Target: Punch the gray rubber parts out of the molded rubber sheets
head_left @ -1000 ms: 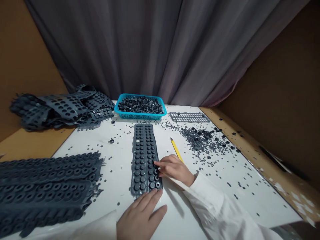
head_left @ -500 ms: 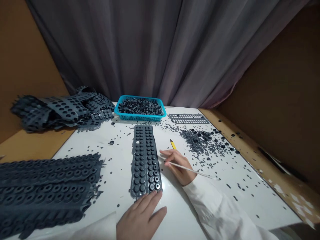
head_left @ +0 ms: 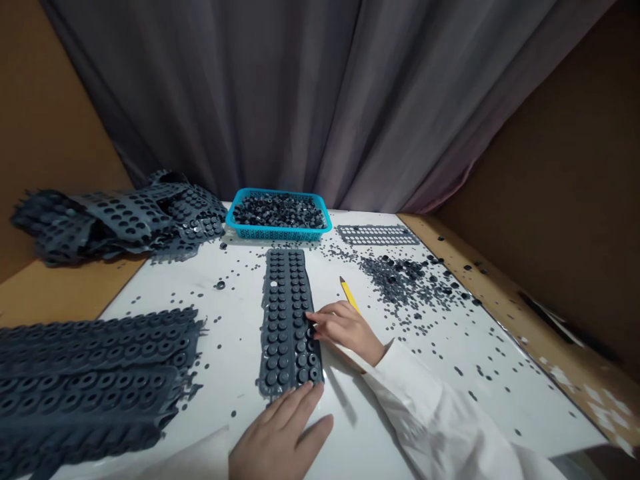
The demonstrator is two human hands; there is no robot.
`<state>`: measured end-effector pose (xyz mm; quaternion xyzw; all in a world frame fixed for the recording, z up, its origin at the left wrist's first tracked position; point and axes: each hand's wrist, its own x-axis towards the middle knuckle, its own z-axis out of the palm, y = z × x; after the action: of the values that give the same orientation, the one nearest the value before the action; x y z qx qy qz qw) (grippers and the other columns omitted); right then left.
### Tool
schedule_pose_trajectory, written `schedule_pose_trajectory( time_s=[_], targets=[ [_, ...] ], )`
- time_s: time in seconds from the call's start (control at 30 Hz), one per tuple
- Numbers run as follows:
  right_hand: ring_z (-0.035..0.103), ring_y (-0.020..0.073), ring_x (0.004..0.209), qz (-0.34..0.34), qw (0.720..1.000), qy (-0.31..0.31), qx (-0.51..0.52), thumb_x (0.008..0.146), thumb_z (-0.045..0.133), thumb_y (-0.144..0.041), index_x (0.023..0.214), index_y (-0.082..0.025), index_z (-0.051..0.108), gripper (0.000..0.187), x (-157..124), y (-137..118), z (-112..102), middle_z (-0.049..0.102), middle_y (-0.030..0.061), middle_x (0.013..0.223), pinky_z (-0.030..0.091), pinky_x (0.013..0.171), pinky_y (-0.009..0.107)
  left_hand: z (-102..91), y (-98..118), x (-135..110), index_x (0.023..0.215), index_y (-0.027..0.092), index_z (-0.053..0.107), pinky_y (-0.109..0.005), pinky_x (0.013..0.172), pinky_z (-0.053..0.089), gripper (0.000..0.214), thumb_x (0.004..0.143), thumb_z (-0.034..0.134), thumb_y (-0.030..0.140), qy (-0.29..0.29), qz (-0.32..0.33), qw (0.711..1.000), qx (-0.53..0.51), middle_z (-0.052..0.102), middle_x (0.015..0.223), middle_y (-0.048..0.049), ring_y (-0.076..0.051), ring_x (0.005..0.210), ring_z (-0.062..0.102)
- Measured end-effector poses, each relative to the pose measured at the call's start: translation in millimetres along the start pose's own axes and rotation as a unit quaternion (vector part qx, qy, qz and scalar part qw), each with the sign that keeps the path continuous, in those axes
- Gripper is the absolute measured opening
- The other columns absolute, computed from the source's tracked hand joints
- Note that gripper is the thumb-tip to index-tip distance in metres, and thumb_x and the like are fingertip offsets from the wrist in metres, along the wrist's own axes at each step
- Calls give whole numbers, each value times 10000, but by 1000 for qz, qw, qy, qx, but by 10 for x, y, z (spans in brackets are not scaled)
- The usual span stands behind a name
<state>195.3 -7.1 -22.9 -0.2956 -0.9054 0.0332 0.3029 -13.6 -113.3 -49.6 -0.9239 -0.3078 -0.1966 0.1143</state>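
Observation:
A dark grey rubber sheet (head_left: 291,313) with rows of round raised plugs lies lengthwise in front of me. Fingers stretched out, my left hand (head_left: 283,430) lies flat with its fingertips touching the sheet's near end. My right hand (head_left: 345,333) is at the sheet's right edge, its thumb and fingers pinched over the right-hand plugs. A thin pale stick (head_left: 345,355) is held in that hand, mostly hidden and partly smeared by motion. Some near plugs on the right show open centres. Just beyond the right hand lies a yellow pencil-like tool (head_left: 349,293) with a dark tip.
A blue basket (head_left: 280,233) full of small dark rubber parts stands at the back. Stacked plug sheets (head_left: 100,373) lie at left, with crumpled punched sheets (head_left: 125,217) behind. At right are a flat perforated sheet (head_left: 379,234) and a heap of small dark discs (head_left: 400,280).
My right hand has moved left onto the rubber sheet's right edge, and the stick has swung from pointing rightward to lower beneath the hand. My left hand stays in place.

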Motion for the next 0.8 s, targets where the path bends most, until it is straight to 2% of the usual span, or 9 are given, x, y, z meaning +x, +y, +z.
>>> schedule_pose_trajectory(
  time_s=[0.1, 0.2, 0.27, 0.33, 0.43, 0.5, 0.67, 0.8],
  targets=[
    [596, 196, 818, 18, 998, 20, -50, 898, 484, -230, 818, -213, 610, 150, 12, 46, -34, 691, 74, 1008, 485, 694, 378, -41, -15, 54, 1120, 298, 596, -183, 802, 520, 350, 888, 392, 137, 14, 9, 1000, 5, 606, 1200, 38, -120, 987, 624],
    [600, 204, 845, 110, 992, 51, -48, 900, 464, -223, 819, -205, 605, 164, 17, 62, -88, 684, 96, 1005, 489, 743, 386, -84, -34, 88, 1073, 286, 617, -171, 786, 520, 329, 899, 377, 144, 30, 15, 999, 2, 624, 1172, 40, -112, 972, 629],
    [603, 216, 918, 176, 981, 75, 2, 891, 476, -245, 805, -201, 585, 145, 21, 45, -110, 669, 111, 1022, 491, 779, 390, -94, -36, 89, 1090, 287, 609, -172, 795, 517, 323, 906, 374, 165, 25, 13, 1000, -6, 615, 1186, 35, -112, 986, 622],
    [599, 224, 986, 206, 970, 91, 95, 886, 486, -265, 801, -197, 560, 132, 27, 8, -103, 656, 123, 1036, 492, 803, 393, -89, -30, 80, 1116, 294, 596, -181, 817, 513, 324, 906, 379, 178, 17, 7, 1000, -18, 602, 1206, 31, -114, 1007, 612],
    [605, 224, 996, 192, 954, 74, 218, 878, 509, -285, 802, -193, 545, 125, 33, -53, -49, 656, 125, 1015, 493, 808, 394, -72, -17, 73, 1110, 313, 600, -178, 817, 514, 318, 906, 391, 187, 23, -7, 999, -32, 612, 1189, 48, -110, 999, 616],
    [610, 223, 983, 184, 951, 54, 241, 865, 532, -304, 786, -193, 549, 137, 34, -78, -10, 660, 120, 1000, 491, 805, 396, -65, -11, 74, 1098, 320, 607, -164, 804, 515, 312, 911, 390, 196, 36, -18, 998, -38, 627, 1165, 58, -102, 978, 626],
    [618, 209, 925, 157, 967, 46, 198, 868, 527, -323, 774, -199, 556, 159, 49, -59, 5, 673, 107, 964, 489, 782, 391, -69, -4, 67, 1097, 338, 607, -157, 804, 513, 288, 904, 417, 239, 42, -40, 997, -50, 625, 1166, 67, -104, 976, 629],
    [618, 189, 865, 73, 994, 20, 84, 874, 527, -266, 786, -208, 573, 115, 89, 31, -7, 692, 77, 965, 493, 730, 358, -49, -2, 44, 1088, 328, 609, -164, 812, 512, 265, 896, 443, 255, 42, -35, 997, -50, 609, 1191, 63, -114, 989, 625]
  ],
)
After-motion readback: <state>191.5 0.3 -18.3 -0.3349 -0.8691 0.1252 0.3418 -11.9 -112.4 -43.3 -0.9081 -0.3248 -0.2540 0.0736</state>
